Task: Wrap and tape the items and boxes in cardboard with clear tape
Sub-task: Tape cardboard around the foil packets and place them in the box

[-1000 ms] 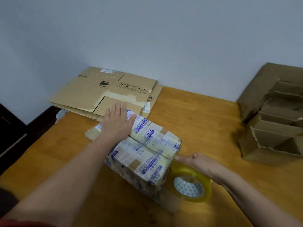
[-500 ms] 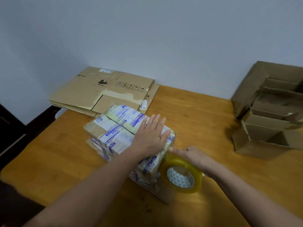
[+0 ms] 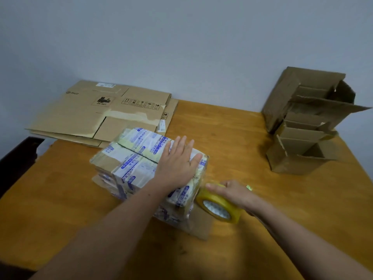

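At frame centre, the taped bundle (image 3: 149,164) is pressed by the left hand (image 3: 177,164), fingers (image 3: 182,143) straight and together. The tape roll (image 3: 219,207), lower right of centre, is gripped by the right hand (image 3: 234,194), fingers curled over its rim.

You're at a plain packing spot, prob. a home or small office rm: bare wall (image 3: 181,37), wooden table (image 3: 232,126) w/ flattened cartons (image 3: 80,112), torn boxes (image 3: 298,138), tape roll (image 3: 219,207).
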